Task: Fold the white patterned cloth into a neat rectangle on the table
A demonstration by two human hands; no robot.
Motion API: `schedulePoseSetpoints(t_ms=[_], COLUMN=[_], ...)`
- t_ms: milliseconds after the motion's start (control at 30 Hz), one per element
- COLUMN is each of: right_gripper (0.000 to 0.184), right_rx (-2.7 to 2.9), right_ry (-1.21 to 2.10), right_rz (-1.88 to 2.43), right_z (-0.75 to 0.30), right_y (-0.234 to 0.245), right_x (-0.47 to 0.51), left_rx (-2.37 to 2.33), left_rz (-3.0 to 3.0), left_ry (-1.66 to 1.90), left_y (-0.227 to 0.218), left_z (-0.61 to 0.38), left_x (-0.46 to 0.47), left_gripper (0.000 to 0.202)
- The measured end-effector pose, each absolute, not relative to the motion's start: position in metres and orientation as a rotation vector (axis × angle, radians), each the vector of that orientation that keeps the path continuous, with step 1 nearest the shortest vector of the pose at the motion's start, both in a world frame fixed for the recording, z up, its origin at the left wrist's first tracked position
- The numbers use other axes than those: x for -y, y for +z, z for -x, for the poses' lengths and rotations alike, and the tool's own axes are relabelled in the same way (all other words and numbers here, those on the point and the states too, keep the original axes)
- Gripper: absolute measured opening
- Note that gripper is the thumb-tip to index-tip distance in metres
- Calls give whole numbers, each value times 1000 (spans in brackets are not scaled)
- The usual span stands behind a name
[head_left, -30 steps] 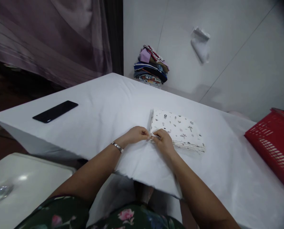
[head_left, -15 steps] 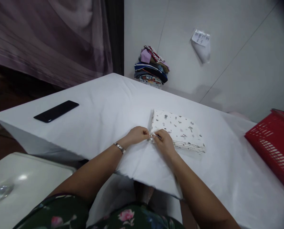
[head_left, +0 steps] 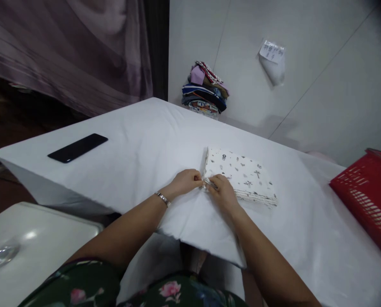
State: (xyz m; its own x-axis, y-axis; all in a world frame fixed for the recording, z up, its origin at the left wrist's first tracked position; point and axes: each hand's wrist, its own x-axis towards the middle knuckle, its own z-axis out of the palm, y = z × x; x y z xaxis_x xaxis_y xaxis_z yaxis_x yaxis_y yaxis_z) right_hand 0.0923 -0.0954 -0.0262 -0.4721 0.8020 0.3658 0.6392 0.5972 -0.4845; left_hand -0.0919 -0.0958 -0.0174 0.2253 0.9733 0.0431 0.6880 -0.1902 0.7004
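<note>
A folded white cloth (head_left: 238,168) printed with small dark plant shapes lies in several layers on the white-covered table. At its near left corner, my left hand (head_left: 187,181) is closed in a pinch on the cloth's edge, a metal bracelet on the wrist. Close beside it, my right hand (head_left: 223,189) also pinches the same corner, with its thumb and fingers folding over a bit of fabric. The fingertips of both hands almost meet and partly hide that corner.
A black phone-like slab (head_left: 78,148) lies on the table (head_left: 139,140) at left. A red basket (head_left: 363,183) stands at the right edge. Folded clothes (head_left: 205,91) are stacked beyond the table by the wall. A pale stool-like surface (head_left: 50,234) is at lower left.
The whole view has shifted slightly. Both hands stay at the same cloth corner, with only a small shift in the right fingers.
</note>
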Motion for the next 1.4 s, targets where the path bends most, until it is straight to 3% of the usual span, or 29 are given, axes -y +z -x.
schedulePoseSetpoints(t_ms=[233, 633, 833, 1400], right_gripper=[13, 16, 22, 29], right_rx=[2057, 2344, 2432, 2319], right_ry=[434, 212, 165, 317], right_rz=[1096, 1103, 1022, 951], right_z=[-92, -90, -92, -101], right_y=[-28, -28, -26, -29], right_x=[97, 100, 100, 104], left_rx=[-1444, -1324, -1424, -1464], left_rz=[-1878, -1702, -1663, -1762], left_ry=[628, 672, 637, 547], left_y=[-20, -19, -18, -22], left_z=[96, 100, 96, 94], left_x=[93, 92, 91, 85], left_gripper=[26, 22, 35, 36])
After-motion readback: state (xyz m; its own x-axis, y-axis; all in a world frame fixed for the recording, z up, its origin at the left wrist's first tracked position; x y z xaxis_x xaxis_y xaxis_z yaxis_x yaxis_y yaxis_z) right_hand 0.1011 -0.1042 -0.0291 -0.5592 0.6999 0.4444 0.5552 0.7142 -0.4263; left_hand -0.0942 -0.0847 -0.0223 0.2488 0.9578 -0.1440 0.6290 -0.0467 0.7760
